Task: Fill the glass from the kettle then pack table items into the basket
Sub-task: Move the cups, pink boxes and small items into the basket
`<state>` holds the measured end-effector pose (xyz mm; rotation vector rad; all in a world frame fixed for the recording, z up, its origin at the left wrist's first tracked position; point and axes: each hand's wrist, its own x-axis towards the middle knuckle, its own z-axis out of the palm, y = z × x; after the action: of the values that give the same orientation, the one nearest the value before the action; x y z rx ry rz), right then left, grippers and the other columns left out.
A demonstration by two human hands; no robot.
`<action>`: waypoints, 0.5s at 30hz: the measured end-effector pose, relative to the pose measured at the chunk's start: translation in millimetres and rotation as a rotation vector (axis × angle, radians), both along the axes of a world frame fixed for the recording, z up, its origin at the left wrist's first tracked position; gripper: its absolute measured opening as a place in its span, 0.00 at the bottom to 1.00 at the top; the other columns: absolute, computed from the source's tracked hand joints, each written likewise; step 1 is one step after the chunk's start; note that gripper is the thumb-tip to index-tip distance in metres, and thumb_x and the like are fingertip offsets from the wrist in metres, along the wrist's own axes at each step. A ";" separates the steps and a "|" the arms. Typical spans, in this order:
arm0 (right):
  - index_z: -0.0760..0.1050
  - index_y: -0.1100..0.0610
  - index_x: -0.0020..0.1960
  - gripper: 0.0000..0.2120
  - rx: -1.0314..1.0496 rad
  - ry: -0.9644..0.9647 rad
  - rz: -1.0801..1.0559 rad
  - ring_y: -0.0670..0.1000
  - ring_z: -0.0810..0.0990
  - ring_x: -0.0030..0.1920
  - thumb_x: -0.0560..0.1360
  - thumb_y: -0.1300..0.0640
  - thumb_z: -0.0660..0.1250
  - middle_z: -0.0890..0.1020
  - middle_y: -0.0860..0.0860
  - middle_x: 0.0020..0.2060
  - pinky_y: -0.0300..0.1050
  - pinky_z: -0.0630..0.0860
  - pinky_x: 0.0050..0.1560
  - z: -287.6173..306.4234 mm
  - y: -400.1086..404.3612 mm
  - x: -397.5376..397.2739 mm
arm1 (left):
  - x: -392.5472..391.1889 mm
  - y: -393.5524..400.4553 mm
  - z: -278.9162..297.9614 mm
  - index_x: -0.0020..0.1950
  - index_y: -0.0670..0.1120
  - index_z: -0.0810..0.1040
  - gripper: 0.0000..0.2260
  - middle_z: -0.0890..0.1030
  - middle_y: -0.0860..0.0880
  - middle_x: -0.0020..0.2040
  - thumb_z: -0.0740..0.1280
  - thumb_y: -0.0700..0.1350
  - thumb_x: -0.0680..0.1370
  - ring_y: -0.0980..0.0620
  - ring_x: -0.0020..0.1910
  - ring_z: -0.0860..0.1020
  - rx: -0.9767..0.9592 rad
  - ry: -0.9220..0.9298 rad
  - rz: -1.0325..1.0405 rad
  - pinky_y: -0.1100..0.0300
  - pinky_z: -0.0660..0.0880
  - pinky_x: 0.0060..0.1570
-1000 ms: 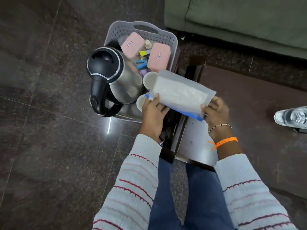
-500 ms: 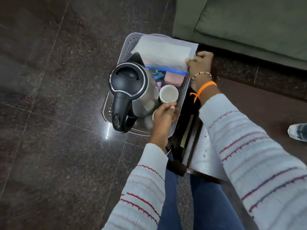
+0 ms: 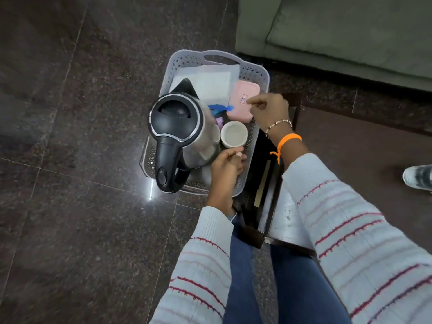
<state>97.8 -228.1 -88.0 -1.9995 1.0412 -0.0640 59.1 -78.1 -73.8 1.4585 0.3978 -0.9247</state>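
From my remote seat, a good deal was hidden in this one. The kettle (image 3: 180, 134) stood upright in the basket (image 3: 261, 78) and covered most of its left half, so I could not see the basket floor beneath it. Its black lid faced up at me, the spout pointed toward the basket's far end and the handle hung over the near left corner; that line ran along the basket's long axis. The basket sat on the dark floor (image 3: 70, 160), its long axis running away from me, its far handle toward the green sofa (image 3: 339, 31), which was cut off at the top edge.

At the far end lay the clear packet (image 3: 210, 83), flat-ish, its near part tucked behind the spout. A pink box (image 3: 243, 101) sat by the right wall, partly under my right hand (image 3: 268, 113). That hand hovered over the right rim, fingers loosely curled, and I saw nothing held in them. A white cup (image 3: 233, 134) stood upright, mouth up, between kettle and right wall. Small blue and purple bits showed between kettle and box, too crowded to name.

My left hand (image 3: 228, 164) was at the near right corner, fingers curled in by the cup; whether they gripped anything I could not tell. The desk (image 3: 287, 220) showed only as a strip between my sleeves. A glass (image 3: 418, 177) was cut off at the right edge.
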 end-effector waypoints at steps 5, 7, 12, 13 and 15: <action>0.82 0.61 0.49 0.09 0.161 -0.076 -0.071 0.46 0.76 0.41 0.72 0.66 0.66 0.85 0.57 0.46 0.36 0.73 0.47 9.6 6.5 -68.2 | -14.3 -19.5 5.2 0.48 0.46 0.77 0.09 0.78 0.48 0.42 0.59 0.36 0.79 0.54 0.41 0.77 0.006 -0.044 0.009 0.63 0.74 0.50; 0.82 0.60 0.48 0.08 0.204 -0.081 -0.118 0.46 0.77 0.43 0.72 0.66 0.66 0.84 0.55 0.43 0.41 0.74 0.51 12.2 5.3 -98.3 | -26.6 -29.7 5.2 0.50 0.46 0.77 0.09 0.78 0.48 0.42 0.58 0.36 0.79 0.53 0.42 0.77 0.013 -0.059 -0.020 0.62 0.74 0.51; 0.81 0.60 0.48 0.08 0.275 -0.095 -0.231 0.42 0.76 0.38 0.73 0.67 0.65 0.80 0.47 0.37 0.39 0.74 0.48 11.9 -8.0 -169.0 | -68.5 -54.2 3.3 0.49 0.46 0.78 0.09 0.79 0.48 0.43 0.59 0.37 0.79 0.54 0.43 0.78 0.052 -0.065 -0.119 0.63 0.76 0.50; 0.81 0.61 0.48 0.08 0.282 -0.093 -0.263 0.41 0.75 0.37 0.73 0.67 0.65 0.79 0.45 0.36 0.39 0.74 0.49 10.6 -14.4 -186.3 | -80.4 -61.6 3.7 0.48 0.47 0.78 0.09 0.78 0.48 0.43 0.59 0.37 0.79 0.54 0.43 0.78 0.059 -0.067 -0.149 0.63 0.76 0.51; 0.81 0.62 0.48 0.08 0.296 -0.088 -0.321 0.41 0.75 0.36 0.73 0.68 0.65 0.78 0.43 0.35 0.42 0.74 0.50 7.2 -26.9 -217.5 | -101.4 -73.7 4.3 0.49 0.47 0.78 0.09 0.78 0.47 0.44 0.59 0.38 0.79 0.52 0.45 0.78 0.077 -0.070 -0.206 0.60 0.75 0.53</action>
<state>-119.7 -254.9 -80.8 -1.5405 1.2289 -0.1589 -42.2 -151.8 -69.5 1.6198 0.2372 -1.0277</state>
